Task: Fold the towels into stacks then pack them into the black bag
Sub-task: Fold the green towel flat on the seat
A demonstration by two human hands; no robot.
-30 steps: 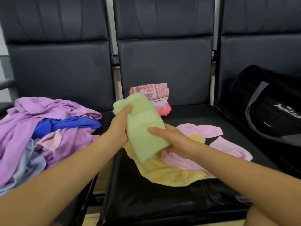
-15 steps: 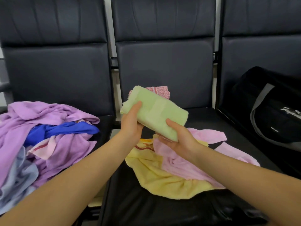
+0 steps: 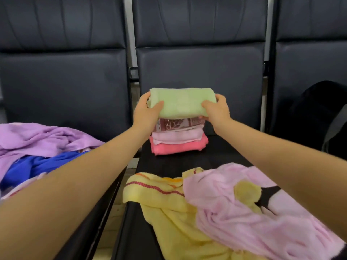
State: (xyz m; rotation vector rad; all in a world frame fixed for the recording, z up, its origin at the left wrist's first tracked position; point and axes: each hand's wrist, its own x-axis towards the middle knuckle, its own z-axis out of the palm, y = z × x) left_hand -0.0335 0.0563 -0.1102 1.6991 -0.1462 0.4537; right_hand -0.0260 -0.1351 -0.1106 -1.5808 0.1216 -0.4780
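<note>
green towel (image 3: 181, 103): folded, on top of folded stack (image 3: 178, 139) at back of middle seat (image 3: 187, 162) | left hand (image 3: 148, 111): closed on towel's left end, thumb on top | right hand (image 3: 216, 109): closed on right end | towel spans between hands | loose yellow towel (image 3: 165, 203), pink towel (image 3: 244, 212) nearer camera | black bag (image 3: 319, 113) on right seat

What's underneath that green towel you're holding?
Under the green towel sit a red patterned towel, a pale pink one and a coral one. Their tops are covered.
</note>
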